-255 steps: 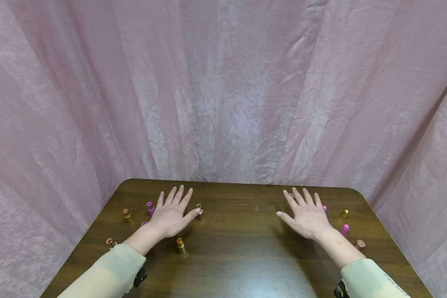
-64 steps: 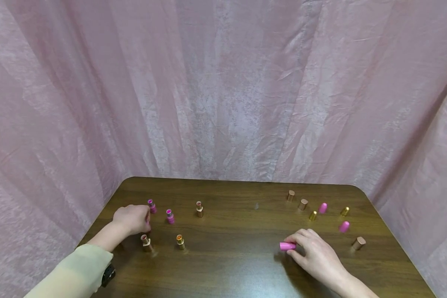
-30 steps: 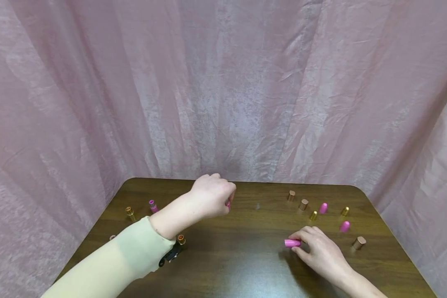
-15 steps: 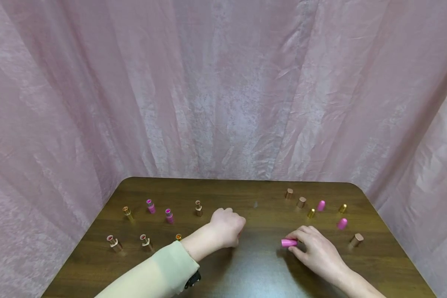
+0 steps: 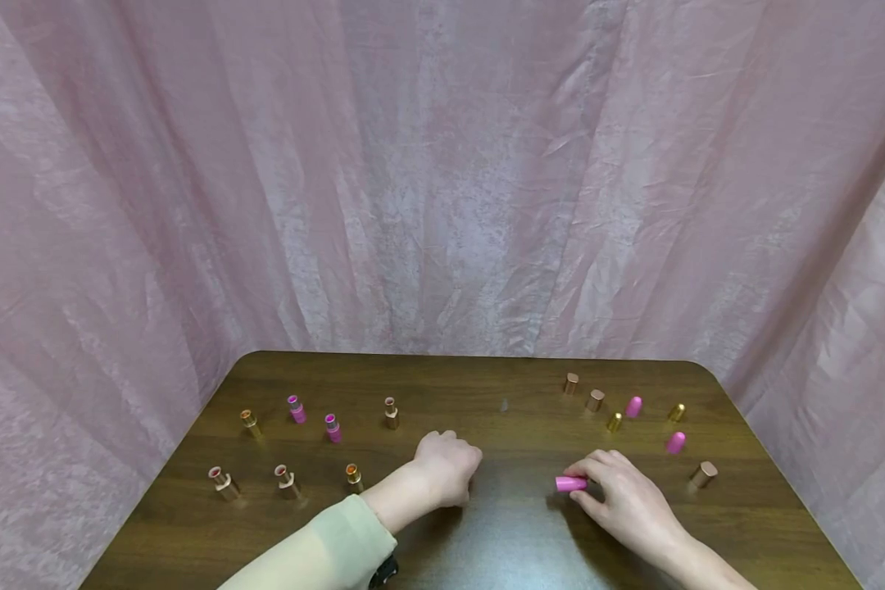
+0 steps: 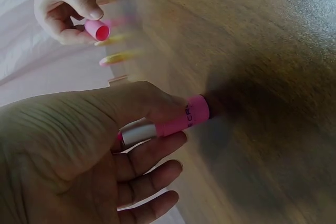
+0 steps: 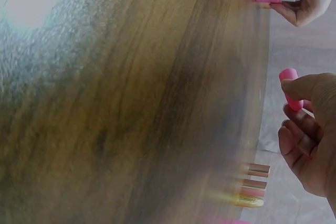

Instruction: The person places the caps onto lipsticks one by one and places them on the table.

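Note:
My left hand (image 5: 445,469) is low over the middle of the table. In the left wrist view it pinches a pink lipstick tube (image 6: 195,112) with a silver collar between thumb and index finger, the other fingers loosely extended. The head view hides this tube behind the hand. To the right, my right hand (image 5: 627,506) pinches a pink lipstick cap (image 5: 569,484) between thumb and fingers. The cap lies sideways, its hollow end turned toward the left hand, as the left wrist view shows. Tube and cap are apart.
On the left of the brown table (image 5: 479,393) stand uncapped lipsticks: pink ones (image 5: 333,428), gold ones (image 5: 251,424) and rose-gold ones (image 5: 224,483). Loose caps stand on the right: pink (image 5: 676,442), gold (image 5: 615,422) and rose-gold (image 5: 704,474). A pink curtain (image 5: 442,180) hangs behind.
From flat, spread hands, the right hand has taken a pink cap. The left has picked up a pink lipstick tube at the left, carried it to the middle and lowered it toward the near side.

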`<state>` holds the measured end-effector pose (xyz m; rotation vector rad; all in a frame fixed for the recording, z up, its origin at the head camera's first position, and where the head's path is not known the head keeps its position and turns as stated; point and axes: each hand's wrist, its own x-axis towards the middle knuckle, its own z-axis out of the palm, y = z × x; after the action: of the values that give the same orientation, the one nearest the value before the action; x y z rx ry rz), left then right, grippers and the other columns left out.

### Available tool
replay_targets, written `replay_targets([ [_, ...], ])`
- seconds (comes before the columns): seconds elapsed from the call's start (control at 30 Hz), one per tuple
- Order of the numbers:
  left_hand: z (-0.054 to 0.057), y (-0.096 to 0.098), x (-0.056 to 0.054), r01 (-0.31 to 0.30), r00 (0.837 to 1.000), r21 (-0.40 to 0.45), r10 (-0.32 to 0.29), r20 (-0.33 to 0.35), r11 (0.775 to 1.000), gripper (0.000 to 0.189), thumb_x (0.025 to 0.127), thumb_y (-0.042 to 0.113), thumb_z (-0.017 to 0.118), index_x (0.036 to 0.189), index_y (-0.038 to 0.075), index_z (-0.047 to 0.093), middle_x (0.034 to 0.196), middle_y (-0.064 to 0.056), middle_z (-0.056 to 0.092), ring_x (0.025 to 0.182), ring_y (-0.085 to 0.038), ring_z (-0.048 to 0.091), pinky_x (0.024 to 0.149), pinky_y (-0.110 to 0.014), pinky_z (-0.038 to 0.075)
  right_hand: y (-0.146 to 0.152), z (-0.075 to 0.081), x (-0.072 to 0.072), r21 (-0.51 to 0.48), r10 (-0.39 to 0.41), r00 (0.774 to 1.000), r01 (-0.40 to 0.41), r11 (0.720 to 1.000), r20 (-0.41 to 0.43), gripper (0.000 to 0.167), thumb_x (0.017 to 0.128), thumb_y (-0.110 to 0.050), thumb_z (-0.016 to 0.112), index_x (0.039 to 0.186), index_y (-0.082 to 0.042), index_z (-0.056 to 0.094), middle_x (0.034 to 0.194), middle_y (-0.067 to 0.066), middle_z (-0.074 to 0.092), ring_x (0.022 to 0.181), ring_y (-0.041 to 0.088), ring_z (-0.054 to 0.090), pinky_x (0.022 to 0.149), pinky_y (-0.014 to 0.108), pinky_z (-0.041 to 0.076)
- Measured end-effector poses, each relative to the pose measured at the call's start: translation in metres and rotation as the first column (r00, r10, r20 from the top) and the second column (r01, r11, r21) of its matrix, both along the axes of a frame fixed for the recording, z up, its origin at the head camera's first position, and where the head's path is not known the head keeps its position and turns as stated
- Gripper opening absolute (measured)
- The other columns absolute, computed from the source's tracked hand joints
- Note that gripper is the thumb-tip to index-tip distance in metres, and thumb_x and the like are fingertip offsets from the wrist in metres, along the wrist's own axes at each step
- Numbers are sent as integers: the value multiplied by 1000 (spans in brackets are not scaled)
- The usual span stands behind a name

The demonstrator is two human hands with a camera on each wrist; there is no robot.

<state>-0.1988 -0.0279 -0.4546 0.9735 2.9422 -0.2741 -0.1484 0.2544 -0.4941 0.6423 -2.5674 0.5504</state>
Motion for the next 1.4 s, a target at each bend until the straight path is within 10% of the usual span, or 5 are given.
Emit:
replay_targets([
  [0.27,3,-23,6,-67,996,291,44,84,955,41,72,29,83,108,18,66,91,5,63,87,-18,60,69,-35,49,0,-1,1,-39,-20,1000,20,999,22,38,71,-12,93,97,-32,74,96,-28,63,92,0,59,78,31,53],
  [0.47,-14,-41,21,-246,956,688,55,287,683,64,77,27,86,133,10,62,118,-4,66,106,-24,61,89,-40,50,2,2,3,-48,-36,999,38,998,28,37,73,-14,92,99,-34,74,97,-28,64,93,0,59,78,31,52],
  [0.57,-31,-47,29,-270,955,744,70,289,612,54,77,26,87,125,10,66,119,-3,66,110,-27,59,93,-44,49,3,3,3,-53,-54,998,56,997,38,37,74,-15,92,99,-34,74,97,-28,64,92,0,59,77,31,51],
  [1.03,-67,-45,30,-270,962,704,211,171,657,33,75,36,88,97,25,66,101,12,65,104,-22,54,87,-45,43,0,2,7,-63,-48,996,52,997,73,38,74,-15,92,99,-36,74,96,-29,62,91,-1,58,77,31,52],
  [1.4,-65,-42,28,-273,961,756,210,181,595,26,76,29,86,89,29,64,93,20,65,98,-16,54,85,-41,43,-1,1,6,-65,-23,1000,24,998,21,38,72,-14,92,100,-34,75,97,-28,63,92,0,60,78,31,52],
])
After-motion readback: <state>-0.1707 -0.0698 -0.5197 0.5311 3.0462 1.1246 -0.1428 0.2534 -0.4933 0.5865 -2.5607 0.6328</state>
